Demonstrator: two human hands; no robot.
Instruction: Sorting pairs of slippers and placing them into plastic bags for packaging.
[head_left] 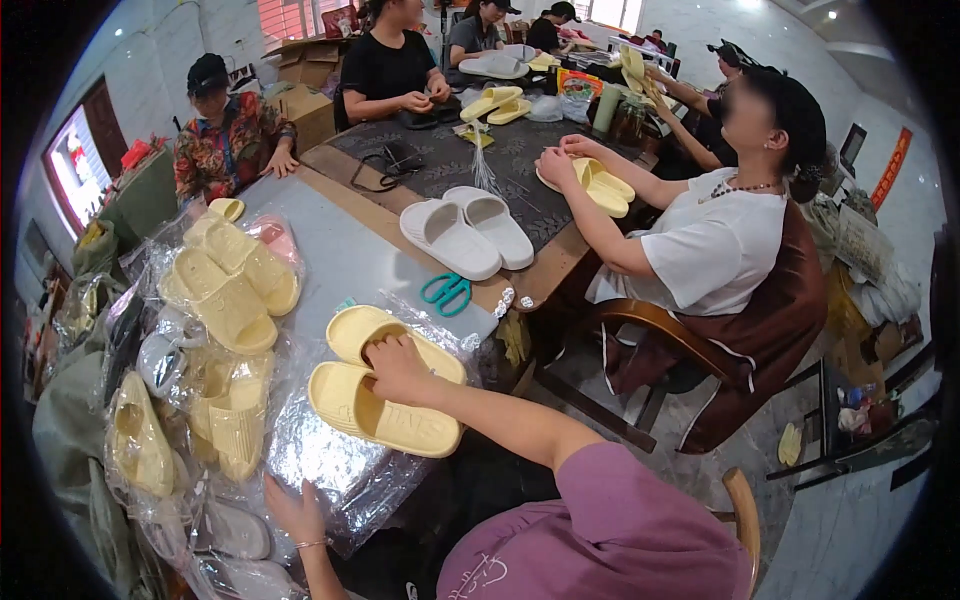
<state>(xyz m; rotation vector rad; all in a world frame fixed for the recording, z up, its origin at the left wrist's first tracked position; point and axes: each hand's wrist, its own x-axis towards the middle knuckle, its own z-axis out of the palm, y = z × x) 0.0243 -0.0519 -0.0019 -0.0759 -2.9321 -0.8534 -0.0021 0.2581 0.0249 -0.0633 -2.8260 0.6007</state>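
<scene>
A pair of pale yellow slippers (pixel 425 425) lies side by side on a clear plastic bag (pixel 315 470) near the table's front edge. My right hand (pixel 398 370) reaches over them from the right, its fingers tucked down at the foot opening and closed on the inner sides of the pair; the fingertips are hidden. At the bag's near left edge is my left hand (pixel 297 512), its thumb and fingers spread apart. Whether it touches the film, I cannot tell. Bagged yellow slippers (pixel 225 300) are piled to the left.
Teal-handled scissors (pixel 446 294) and grey slippers (pixel 468 232) lie beyond my right hand. A co-worker in white (pixel 720 225) sits at the right, handling a yellow slipper (pixel 598 187). Another person (pixel 225 130) stands at the far left. Dark cloth (pixel 440 150) covers the far table.
</scene>
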